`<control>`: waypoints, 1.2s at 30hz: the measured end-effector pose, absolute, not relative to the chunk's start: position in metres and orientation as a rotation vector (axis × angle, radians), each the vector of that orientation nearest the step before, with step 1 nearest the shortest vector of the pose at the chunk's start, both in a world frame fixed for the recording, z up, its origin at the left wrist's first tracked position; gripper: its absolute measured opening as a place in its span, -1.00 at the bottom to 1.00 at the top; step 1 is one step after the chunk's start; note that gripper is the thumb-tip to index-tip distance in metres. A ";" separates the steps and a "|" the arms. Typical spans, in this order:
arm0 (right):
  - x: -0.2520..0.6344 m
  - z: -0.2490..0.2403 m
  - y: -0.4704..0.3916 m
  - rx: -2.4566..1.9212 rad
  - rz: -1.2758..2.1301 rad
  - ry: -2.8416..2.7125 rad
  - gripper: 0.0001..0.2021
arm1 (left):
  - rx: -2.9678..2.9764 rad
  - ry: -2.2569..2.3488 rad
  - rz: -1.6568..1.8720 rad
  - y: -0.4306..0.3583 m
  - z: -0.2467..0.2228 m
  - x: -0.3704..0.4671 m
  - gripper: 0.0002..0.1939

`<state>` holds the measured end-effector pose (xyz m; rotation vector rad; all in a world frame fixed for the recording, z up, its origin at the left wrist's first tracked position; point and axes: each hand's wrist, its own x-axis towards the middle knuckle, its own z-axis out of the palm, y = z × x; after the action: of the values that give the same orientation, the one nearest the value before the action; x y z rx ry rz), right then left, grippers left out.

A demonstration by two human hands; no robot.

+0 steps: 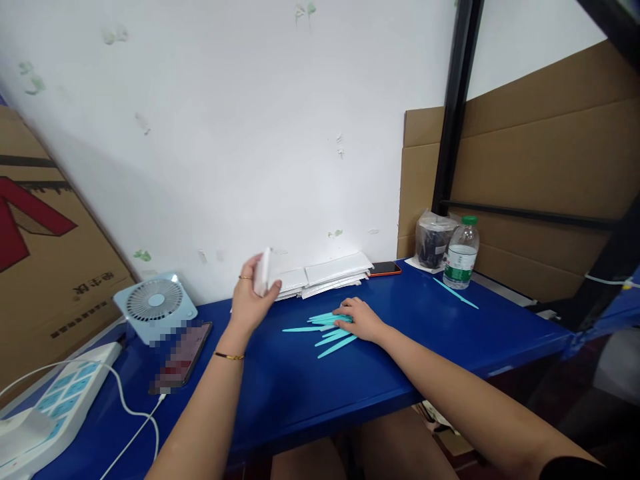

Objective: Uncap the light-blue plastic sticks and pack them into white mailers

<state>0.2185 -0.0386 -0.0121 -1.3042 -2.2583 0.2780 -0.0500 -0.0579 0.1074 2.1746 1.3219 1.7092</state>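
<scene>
My left hand (250,297) is raised above the table, closed round a thin white box (263,272) that it holds on edge. My right hand (363,321) rests low over a fanned pile of slim turquoise plastic sticks (327,337), shaped like eyebrow razors. Its fingers are curled onto the pile, hiding some of the ends. Behind the hands, two stacks of flat white boxes (337,272) lie against the wall. One more turquoise stick (455,293) lies alone at the right of the blue table (300,387).
On the left stand a light-blue fan (156,300), a phone on a cable (183,360) and a white power strip (75,393). At the back right are an orange-edged phone (386,269), a bagged cup (433,243) and a water bottle (461,257). Cardboard (545,140) lines the right side.
</scene>
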 end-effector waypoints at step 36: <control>0.251 0.015 -0.002 -1.096 0.980 -2.029 -0.66 | 2.457 1.461 0.548 -0.019 0.044 0.010 -0.86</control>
<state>0.2506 -0.0024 0.0151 -1.0961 -2.0294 0.9797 0.0102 -0.0190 0.0438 2.4568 1.4613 0.5482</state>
